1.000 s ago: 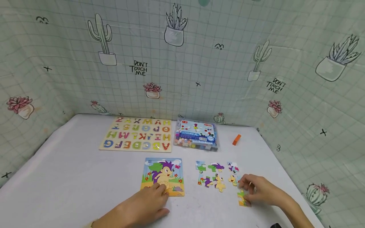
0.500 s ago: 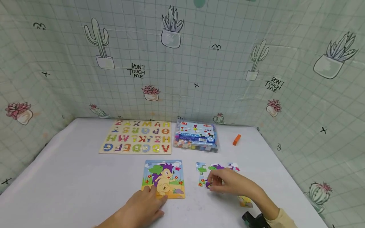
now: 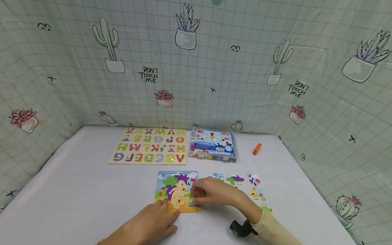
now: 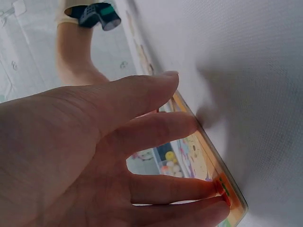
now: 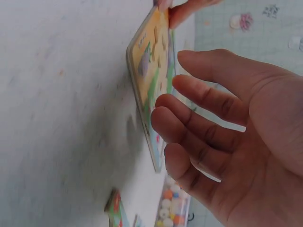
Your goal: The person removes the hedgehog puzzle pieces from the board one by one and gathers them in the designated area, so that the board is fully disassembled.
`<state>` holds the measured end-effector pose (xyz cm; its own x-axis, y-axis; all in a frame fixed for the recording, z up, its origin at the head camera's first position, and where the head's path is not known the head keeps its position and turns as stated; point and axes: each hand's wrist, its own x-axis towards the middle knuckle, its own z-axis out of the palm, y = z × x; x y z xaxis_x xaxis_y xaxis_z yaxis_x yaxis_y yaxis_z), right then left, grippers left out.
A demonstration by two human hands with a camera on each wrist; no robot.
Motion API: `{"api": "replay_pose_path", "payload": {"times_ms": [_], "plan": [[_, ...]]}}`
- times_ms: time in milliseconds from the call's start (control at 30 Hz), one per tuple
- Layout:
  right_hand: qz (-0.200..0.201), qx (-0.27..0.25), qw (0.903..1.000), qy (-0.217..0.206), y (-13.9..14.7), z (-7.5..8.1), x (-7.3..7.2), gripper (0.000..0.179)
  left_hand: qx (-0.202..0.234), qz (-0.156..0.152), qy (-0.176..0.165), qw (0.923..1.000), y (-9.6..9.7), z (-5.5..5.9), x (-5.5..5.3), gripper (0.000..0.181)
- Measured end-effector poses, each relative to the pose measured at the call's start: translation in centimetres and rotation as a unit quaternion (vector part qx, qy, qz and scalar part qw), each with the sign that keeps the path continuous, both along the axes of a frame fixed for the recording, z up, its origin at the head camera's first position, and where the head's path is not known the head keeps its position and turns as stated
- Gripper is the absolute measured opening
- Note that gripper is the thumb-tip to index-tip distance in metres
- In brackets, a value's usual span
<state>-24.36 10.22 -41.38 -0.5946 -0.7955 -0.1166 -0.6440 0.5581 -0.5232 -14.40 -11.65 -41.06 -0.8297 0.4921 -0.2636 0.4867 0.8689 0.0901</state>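
Note:
A hedgehog jigsaw board (image 3: 180, 185) lies flat at the front middle of the table, its picture filled in. My left hand (image 3: 153, 219) rests its fingertips on the board's lower left edge. In the left wrist view those fingers (image 4: 165, 187) are extended, with the thumb apart from them. Over the right edge of the board hovers my right hand (image 3: 217, 192). Seen from the right wrist, its fingers (image 5: 168, 124) are loosely bent and nothing lies between them and the thumb. Several loose jigsaw pieces (image 3: 235, 179) lie right of the board, partly hidden by the right hand and forearm.
Behind the board lie a wooden alphabet puzzle (image 3: 148, 146) and a clear plastic case (image 3: 213, 144) of coloured beads. An orange clip-like piece (image 3: 257, 149) sits at the back right. A black device (image 3: 242, 228) is on the right wrist. Patterned cloth (image 3: 196, 78) encloses the table.
My right hand has swept left from the lower right jigsaw pieces, across the loose pieces, to the board's right edge. The left hand has slid slightly toward the board's lower left edge.

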Motion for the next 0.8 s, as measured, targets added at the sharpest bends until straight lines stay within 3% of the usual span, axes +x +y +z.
{"api": "replay_pose_path", "payload": {"times_ms": [433,667,800], "plan": [[0.005,0.015,0.9997,0.016,-3.4,-1.3,-0.4,0.017,-0.001,-0.005,0.01,0.9999,0.1,-0.1,0.0,0.037],[-0.002,0.008,0.9997,-0.023,-4.1,-1.3,-0.2,0.016,-0.017,-0.023,0.03,0.9991,0.1,0.1,-0.2,0.036],[-0.017,0.014,0.9994,-0.025,-4.2,-1.4,-0.1,0.016,-0.02,-0.028,0.034,0.9988,0.0,0.2,-0.2,0.037]]}}
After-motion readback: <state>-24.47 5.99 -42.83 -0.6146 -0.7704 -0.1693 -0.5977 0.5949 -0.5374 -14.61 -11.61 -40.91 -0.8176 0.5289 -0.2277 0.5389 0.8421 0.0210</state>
